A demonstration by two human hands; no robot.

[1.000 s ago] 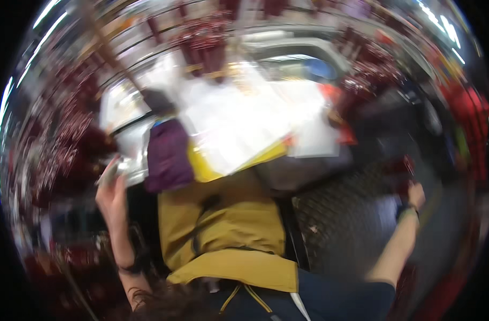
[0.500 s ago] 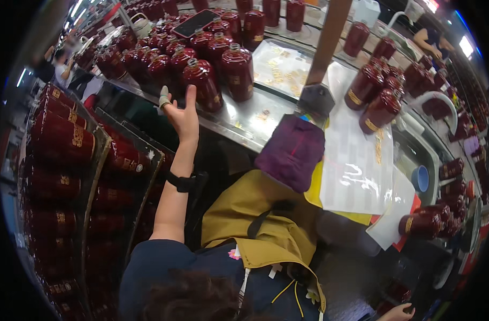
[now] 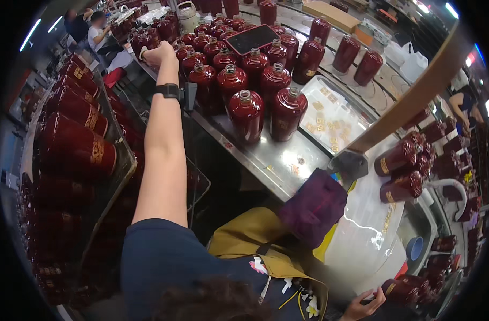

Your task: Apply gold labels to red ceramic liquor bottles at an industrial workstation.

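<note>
My left arm stretches far forward along the bench. My left hand (image 3: 160,55) is at the left edge of a crowd of glossy dark-red bottles (image 3: 245,115). Its fingers are mostly hidden, so I cannot tell whether they hold one. At the lower right is my right hand (image 3: 366,305), fingers bent and apart, with nothing seen in it. It is close beside a dark-red bottle (image 3: 398,292) with a gold mark; whether they touch is unclear. Open necks show on the crowded bottles, and a black phone (image 3: 252,39) lies on top of them.
A rack of dark-red bottles (image 3: 76,147) stands at my left. On the metal bench are a white tray (image 3: 312,89) with gold decals, a purple cloth (image 3: 315,207) and a white sheet (image 3: 357,235). A post (image 3: 410,96) rises beside them. A sink holds a blue cup (image 3: 414,247).
My left hand has moved forward and left, past the nearest bottles. My right hand has come further into view, up and left. The head view has shifted.
</note>
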